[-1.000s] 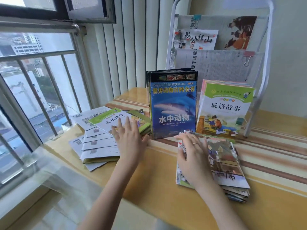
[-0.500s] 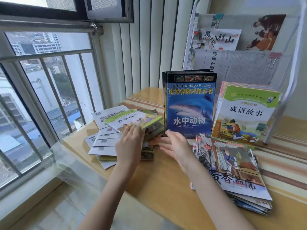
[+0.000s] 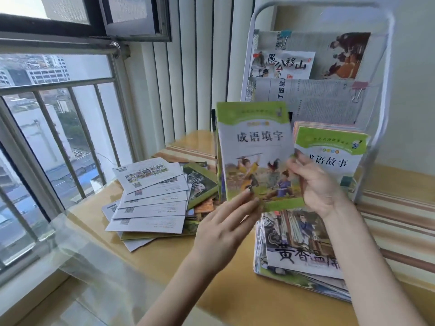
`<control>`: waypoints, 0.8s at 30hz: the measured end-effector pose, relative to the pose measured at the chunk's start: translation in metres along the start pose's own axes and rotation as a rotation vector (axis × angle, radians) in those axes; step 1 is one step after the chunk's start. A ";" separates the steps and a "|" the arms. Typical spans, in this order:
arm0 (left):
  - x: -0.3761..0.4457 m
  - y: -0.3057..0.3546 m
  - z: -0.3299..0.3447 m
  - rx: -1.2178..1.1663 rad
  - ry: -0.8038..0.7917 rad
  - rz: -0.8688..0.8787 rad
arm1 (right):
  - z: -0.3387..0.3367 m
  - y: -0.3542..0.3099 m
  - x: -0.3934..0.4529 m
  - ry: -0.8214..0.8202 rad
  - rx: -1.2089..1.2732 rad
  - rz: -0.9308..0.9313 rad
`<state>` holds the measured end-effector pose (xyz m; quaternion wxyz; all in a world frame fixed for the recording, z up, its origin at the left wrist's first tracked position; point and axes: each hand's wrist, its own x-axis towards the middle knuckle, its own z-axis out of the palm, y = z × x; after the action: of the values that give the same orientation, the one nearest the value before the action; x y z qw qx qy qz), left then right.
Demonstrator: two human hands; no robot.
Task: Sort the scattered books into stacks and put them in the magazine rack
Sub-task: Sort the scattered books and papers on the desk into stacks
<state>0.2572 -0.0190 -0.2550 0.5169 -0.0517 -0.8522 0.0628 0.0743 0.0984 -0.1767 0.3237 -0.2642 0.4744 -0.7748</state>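
Leftmost, a barred window (image 3: 54,128) looked out over city buildings, and white vertical blinds (image 3: 188,74) hung beside it; below them ran a yellow tabletop (image 3: 150,257), and on its left part lay a scattered pile of books (image 3: 153,196), mostly face down with white back covers up, fanned over one another, a zebra cover (image 3: 200,184) showing at the pile's right edge; just right of that pile the left hand (image 3: 223,229) reached up from below, its fingertips and thumb pinching the bottom edge of a green-bordered picture book (image 3: 255,156), which was held upright in the air, cover toward the camera, in front of the rack; the right hand (image 3: 317,184) gripped the same book at its right edge, thumb on the cover and fingers curled behind; under that hand a flat stack of books (image 3: 303,245) lay on the table, a painted cover with large black characters on top; behind the held book, to its right, another green book (image 3: 329,154) stood upright, leaning in the lowest tier of the white magazine rack (image 3: 386,114); higher tiers of the rack held papers fastened with binder clips, and a white booklet (image 3: 282,64) with brush lettering.
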 end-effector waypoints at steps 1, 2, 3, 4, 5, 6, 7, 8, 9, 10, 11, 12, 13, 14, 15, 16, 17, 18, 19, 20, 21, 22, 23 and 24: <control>0.000 0.001 0.011 -0.019 -0.058 -0.029 | -0.013 -0.007 -0.005 0.095 -0.026 -0.101; 0.000 0.003 0.021 -0.040 -0.121 -0.049 | -0.026 -0.012 -0.009 0.186 -0.057 -0.194; 0.000 0.006 0.029 -0.049 -0.194 -0.052 | -0.040 -0.016 -0.011 0.285 -0.078 -0.278; 0.001 0.008 0.036 -0.044 -0.279 -0.049 | -0.055 -0.019 -0.013 0.367 -0.092 -0.350; 0.002 0.011 0.041 -0.030 -0.367 -0.050 | -0.069 -0.021 -0.011 0.422 -0.117 -0.409; 0.002 0.013 0.044 -0.018 -0.447 -0.066 | -0.082 -0.021 -0.009 0.478 -0.172 -0.434; 0.002 0.014 0.045 -0.006 -0.499 -0.100 | -0.096 -0.018 -0.004 0.531 -0.253 -0.435; 0.001 0.014 0.045 0.006 -0.528 -0.145 | -0.109 -0.011 -0.001 0.595 -0.393 -0.403; -0.002 0.012 0.046 0.022 -0.528 -0.194 | -0.115 -0.004 0.002 0.671 -0.569 -0.364; -0.005 0.009 0.047 0.031 -0.519 -0.242 | -0.120 0.005 0.004 0.753 -0.746 -0.323; -0.009 0.006 0.047 0.036 -0.505 -0.287 | -0.125 0.015 0.006 0.818 -0.887 -0.301; -0.013 0.002 0.046 0.038 -0.496 -0.322 | -0.127 0.024 0.005 0.861 -0.976 -0.303; -0.016 -0.002 0.044 0.045 -0.492 -0.346 | -0.127 0.030 0.006 0.884 -1.017 -0.327; -0.018 -0.005 0.041 0.057 -0.485 -0.368 | -0.124 0.033 0.005 0.927 -1.042 -0.343; -0.021 -0.009 0.037 0.071 -0.464 -0.395 | -0.120 0.034 0.005 1.011 -1.088 -0.363; -0.023 -0.015 0.033 0.089 -0.425 -0.433 | -0.112 0.033 0.004 1.102 -1.143 -0.420; -0.025 -0.024 0.028 0.117 -0.381 -0.485 | -0.102 0.032 0.001 1.156 -1.190 -0.533; -0.025 -0.034 0.022 0.158 -0.348 -0.560 | -0.087 0.032 -0.001 1.135 -1.201 -0.670; -0.024 -0.047 0.015 0.208 -0.347 -0.659 | -0.066 0.032 -0.002 1.042 -1.193 -0.785; -0.025 -0.062 0.009 0.254 -0.386 -0.773 | -0.044 0.033 -0.001 0.885 -1.170 -0.846; -0.027 -0.078 0.002 0.283 -0.452 -0.898 | -0.021 0.035 0.000 0.688 -1.153 -0.848; -0.030 -0.095 -0.004 0.305 -0.515 -1.013 | 0.002 0.040 0.002 0.476 -1.150 -0.798; -0.035 -0.112 -0.010 0.308 -0.551 -1.101 | 0.025 0.048 0.002 0.265 -1.163 -0.722; -0.040 -0.129 -0.014 0.277 -0.563 -1.164 | 0.044 0.060 0.002 0.077 -1.189 -0.621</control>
<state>0.2849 -0.1518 -0.2626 0.2259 0.5028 -0.8275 -0.1069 0.1195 0.0510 -0.2130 -0.1320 -0.4939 0.7335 -0.4479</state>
